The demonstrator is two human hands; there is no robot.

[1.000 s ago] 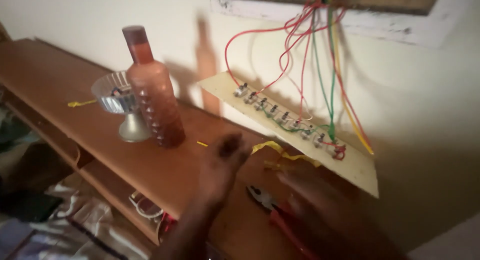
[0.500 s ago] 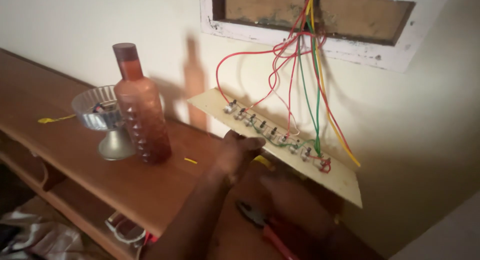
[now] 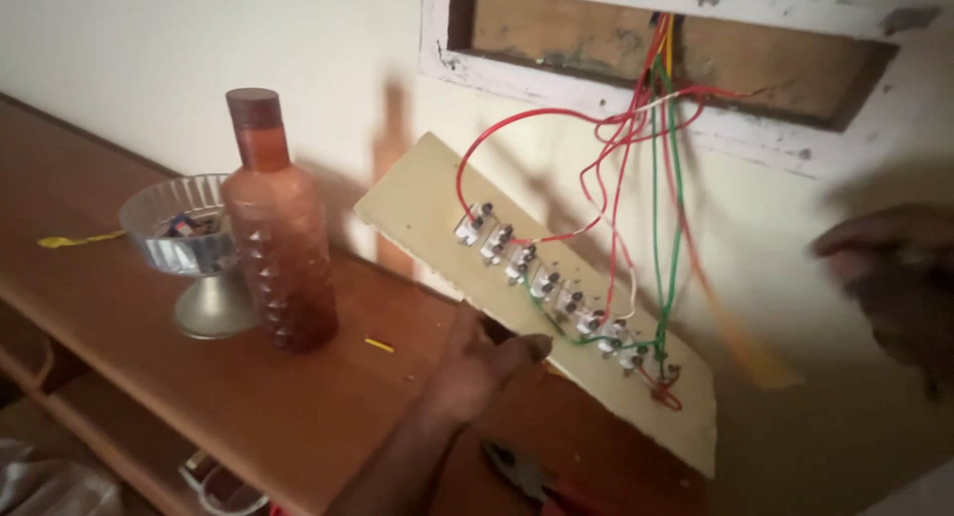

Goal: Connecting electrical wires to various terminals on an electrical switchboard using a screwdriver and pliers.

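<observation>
- Lifted since a moment ago, the cream switch panel [image 3: 556,307] is now standing tilted off the shelf, its back with the row of switch terminals [image 3: 561,297] facing the camera.
- Left hand [image 3: 477,362] is gripping the panel's lower edge, fingers curled under it and thumb pressing along the front; the hand is closed on the board.
- Right hand [image 3: 894,278] is hovering at the right edge of the view, well apart from the panel, blurred; whether its fingers are spread or curled, one cannot tell, and it is touching nothing visible.
- Red, green, yellow and white wires [image 3: 646,158] are running from the terminals up into the rectangular wall opening [image 3: 676,49] with its chipped white frame.
- Pliers [image 3: 522,471] are lying on the wooden shelf [image 3: 298,397] just below the left wrist.
- Further left, a brown ribbed plastic bottle [image 3: 278,238] is standing upright, just beside a glass footed bowl [image 3: 189,243] holding small bits.
- Scraps of yellow wire [image 3: 79,240] are lying on the wood; the wall behind is plain cream.
</observation>
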